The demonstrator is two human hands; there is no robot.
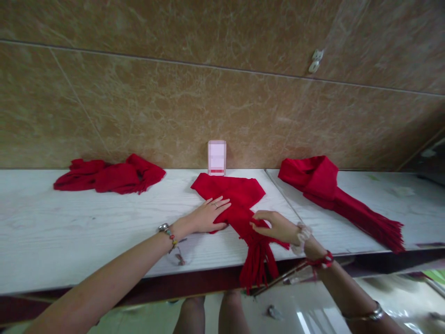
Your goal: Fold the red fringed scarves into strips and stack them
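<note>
Nearest my camera, the left forearm (114,273) and right forearm (361,297) reach in from the lower corners toward the middle red scarf (239,192), which lies folded across itself on the white tabletop (86,241), its fringe (259,269) hanging over the front edge. From where I sit, I read the step in hand as straightening this scarf and tidying its crossed part. The left hand (210,215) rests flat on the cloth with fingers extended, pressing rather than grasping; the right hand (274,225) curls its thumb and fingers at the scarf's edge near the fringe, and I cannot tell whether cloth is pinched between them. As I judge it, the next move calls for the left palm to pin the folds while the right fingers work lightly on the tail end, since a hard pull could drag the crossing out of shape. The left hand covers part of the fold, so I can't trace which layer runs beneath, and the right hand hides one side of the tail. The screen of the phone (217,157) standing against the wall (156,106) is masked by blocks. To the left, a crumpled red scarf (114,178) hides its own ends; to the right, a looped red scarf (313,176) shows one fringed end. Both forearms are cut off by the frame, and the far right blurs.
</note>
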